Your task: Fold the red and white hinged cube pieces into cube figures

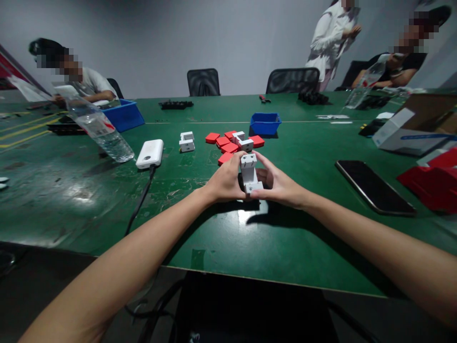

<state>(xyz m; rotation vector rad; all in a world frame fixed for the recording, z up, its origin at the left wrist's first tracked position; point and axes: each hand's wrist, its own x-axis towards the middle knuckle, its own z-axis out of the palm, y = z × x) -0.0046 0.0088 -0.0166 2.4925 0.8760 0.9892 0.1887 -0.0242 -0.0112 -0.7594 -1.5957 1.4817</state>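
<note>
Two hands grip a white bracket [250, 174] over the green table [210, 228].
The left hand [225, 183] and right hand [283, 186] close on it from either side, fingers parted just by its length, thumbs at its lower end. Beyond lie red blocks [229, 148] with a second bracket [243, 142] among them; a blue bin [265, 125] stands behind, a phone [374, 186] to the right.

Matt plastic bracket [250, 177], glossy table [300, 157]

Bare forearms [153, 233] angled inward, left hand [225, 182] and right hand [283, 185] close together, fingers [266, 162] curled
</note>
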